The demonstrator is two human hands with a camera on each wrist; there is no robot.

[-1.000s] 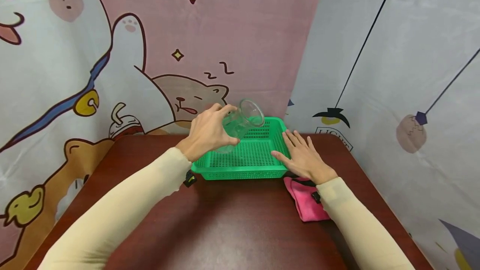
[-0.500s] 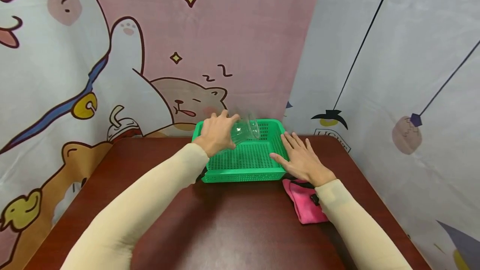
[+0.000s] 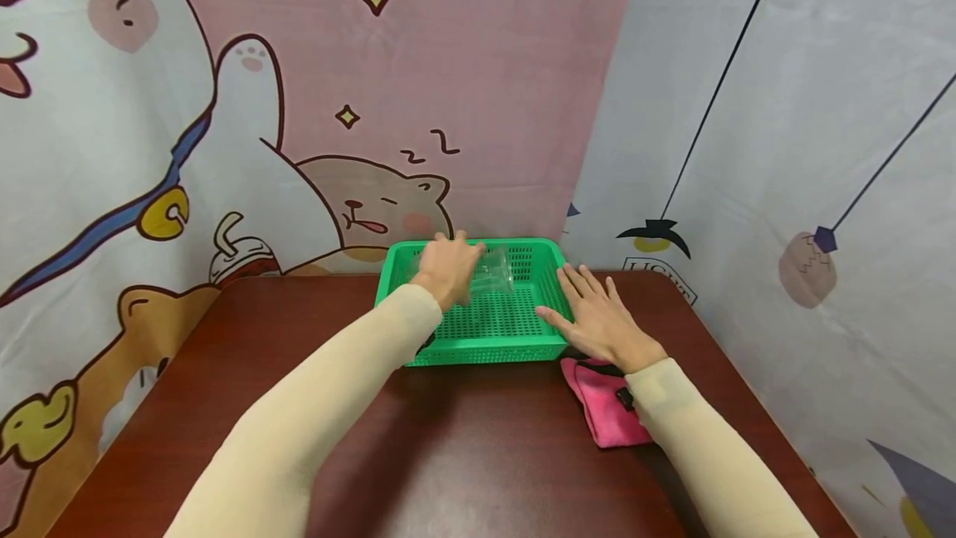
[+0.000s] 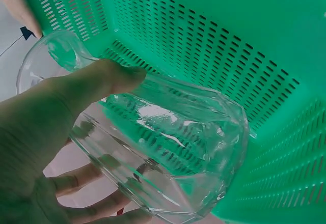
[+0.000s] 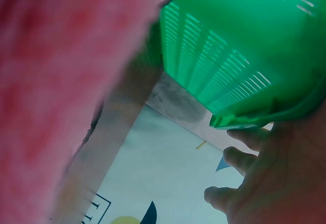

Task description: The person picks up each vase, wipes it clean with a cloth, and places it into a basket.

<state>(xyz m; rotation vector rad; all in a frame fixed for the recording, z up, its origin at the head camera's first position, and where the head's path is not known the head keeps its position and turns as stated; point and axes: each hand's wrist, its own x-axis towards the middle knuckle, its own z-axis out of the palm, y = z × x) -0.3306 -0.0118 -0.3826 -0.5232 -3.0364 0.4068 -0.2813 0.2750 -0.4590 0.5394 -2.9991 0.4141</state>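
Observation:
A clear glass vase [image 3: 495,270] with a flared rim lies tilted on its side inside the green plastic basket [image 3: 485,344]. My left hand [image 3: 448,266] grips it from above, thumb on one side and fingers round the other. In the left wrist view the vase's faceted base [image 4: 224,142] points toward a basket wall; whether the glass touches the basket floor I cannot tell. My right hand [image 3: 603,318] rests with straight, spread fingers on the basket's right rim. Its fingers [image 5: 242,158] show beside the basket's outer edge in the right wrist view.
A folded pink cloth [image 3: 605,409] with a black strap lies on the dark brown table [image 3: 478,447], under the right wrist. Close behind the table hangs a printed cartoon curtain [image 3: 523,90], and another pale one runs along the right side.
My left hand has carried the vase lower and slightly right, from above the basket down into it, turning the vase more level. The right hand stays on the rim.

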